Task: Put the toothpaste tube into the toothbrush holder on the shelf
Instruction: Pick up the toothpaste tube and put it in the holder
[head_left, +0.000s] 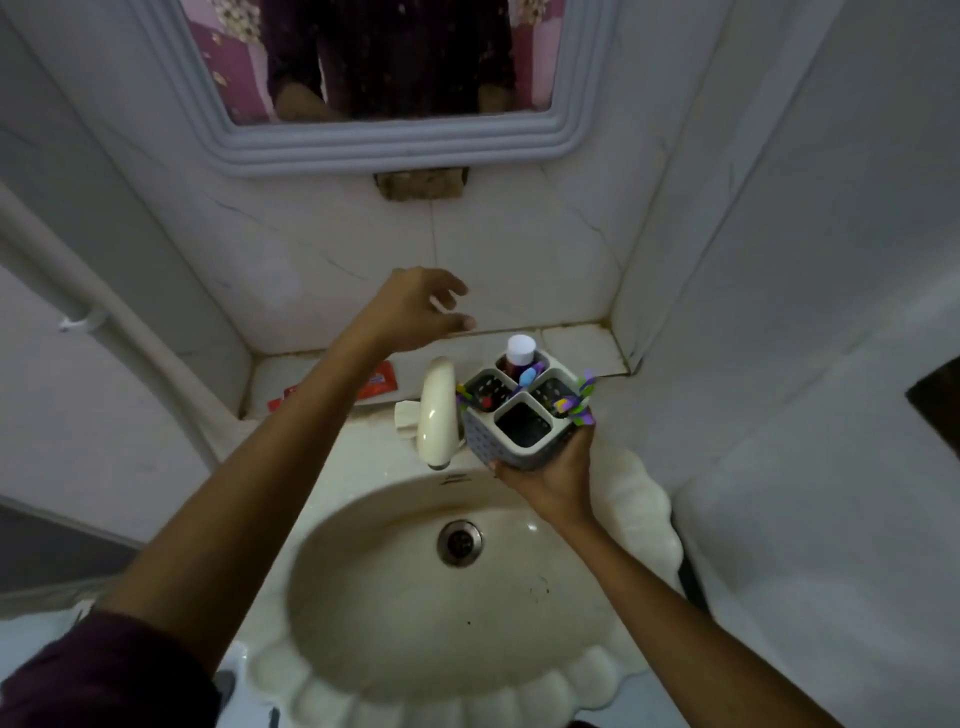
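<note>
Two bare arms reach over a cream, scallop-edged ceramic sink (639, 499) with a round metal drain (459, 542). Right hand (558, 480) cups the base of the toothbrush holder (522, 418), a grey perforated plastic caddy of four square compartments, its fingers wrapped tight around it just beside the rounded cream tap (437, 410). Farther back, the red toothpaste tube (375, 385) lies flat on the tiled shelf (587, 345), partly hidden under the forearm. Left hand (415, 309) hovers above the shelf, fingers loosely spread, holding nothing.
</note>
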